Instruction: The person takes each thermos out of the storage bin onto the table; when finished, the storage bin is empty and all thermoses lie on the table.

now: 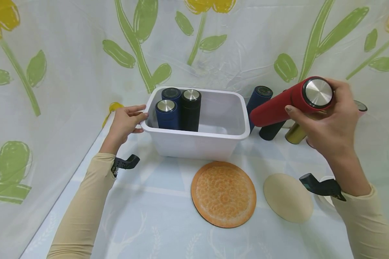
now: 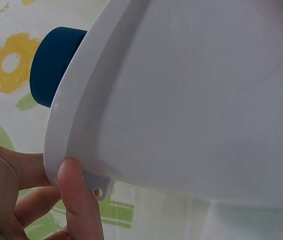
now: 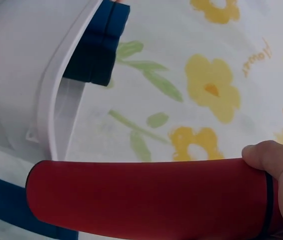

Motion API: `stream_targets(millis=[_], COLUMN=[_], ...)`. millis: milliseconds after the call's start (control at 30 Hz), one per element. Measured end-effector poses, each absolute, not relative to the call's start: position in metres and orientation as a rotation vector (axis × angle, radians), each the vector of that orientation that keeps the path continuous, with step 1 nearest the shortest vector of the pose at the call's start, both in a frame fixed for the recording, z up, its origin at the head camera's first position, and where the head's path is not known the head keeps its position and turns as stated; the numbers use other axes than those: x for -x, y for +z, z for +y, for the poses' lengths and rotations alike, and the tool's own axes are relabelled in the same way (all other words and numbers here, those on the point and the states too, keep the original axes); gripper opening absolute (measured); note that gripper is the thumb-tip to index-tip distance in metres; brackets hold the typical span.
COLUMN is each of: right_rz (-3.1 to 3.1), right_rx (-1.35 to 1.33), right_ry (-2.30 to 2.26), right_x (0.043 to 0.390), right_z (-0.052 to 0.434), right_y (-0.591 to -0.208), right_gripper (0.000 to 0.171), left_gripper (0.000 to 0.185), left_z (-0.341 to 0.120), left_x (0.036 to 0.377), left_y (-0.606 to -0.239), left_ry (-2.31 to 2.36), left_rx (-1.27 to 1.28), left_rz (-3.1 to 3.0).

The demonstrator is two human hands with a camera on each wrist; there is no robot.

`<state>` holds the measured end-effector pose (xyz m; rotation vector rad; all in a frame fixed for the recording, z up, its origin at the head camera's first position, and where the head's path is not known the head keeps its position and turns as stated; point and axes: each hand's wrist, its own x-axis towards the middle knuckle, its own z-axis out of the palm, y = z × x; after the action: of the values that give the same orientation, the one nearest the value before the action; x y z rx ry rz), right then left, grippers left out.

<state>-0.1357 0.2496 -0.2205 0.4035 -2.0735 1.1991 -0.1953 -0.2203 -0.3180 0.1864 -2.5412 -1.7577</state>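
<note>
Setting: floral plastic sheeting is hanging behind the bench (image 1: 155, 216).
Red flask (image 1: 288, 102): you are holding it tilted in the air, just right of the white bin (image 1: 197, 144), steel cap toward you.
Right hand (image 1: 330, 126): its fingers (image 1: 293, 113) are wrapping the cap end.
Left hand (image 1: 124, 122): its fingers are gripping the bin's rim.
Handling: it is looking rigid, smooth-coated and likely slippery, probably moderately heavy; grasp mid-body for balance.
In bin: two blue flasks (image 1: 166, 113) and one black flask (image 1: 191, 109) are standing upright.

Staged tabletop set-up, likely home: flower-print plastic sheeting (image 1: 68, 72) as backdrop, patterned tablecloth (image 1: 149, 216), no furniture visible.
</note>
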Motion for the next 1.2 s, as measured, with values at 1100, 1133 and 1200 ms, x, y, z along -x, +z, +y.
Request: stream_targets(millis=[1100, 1133, 1200], right_rz=[-2.528, -2.542, -2.563], right_rx=[-0.240, -0.239, -0.239], right_ry=[1.035, 1.028, 1.024], right_x=[0.174, 0.175, 0.178], right_z=[0.257, 0.257, 0.257], right_y=[-0.281, -0.283, -0.289], right_gripper=[0.071, 0.072, 0.073], left_gripper=[0.048, 0.047, 0.047], left_z=[-0.219, -0.219, -0.219], left_x=[0.196, 0.196, 0.196], left_y=[-0.317, -0.317, -0.317], left_ry=[-1.754, -1.757, -1.760], left_rx=[-0.213, -0.215, -0.218], left_rz=[-2.549, -2.547, -2.543])
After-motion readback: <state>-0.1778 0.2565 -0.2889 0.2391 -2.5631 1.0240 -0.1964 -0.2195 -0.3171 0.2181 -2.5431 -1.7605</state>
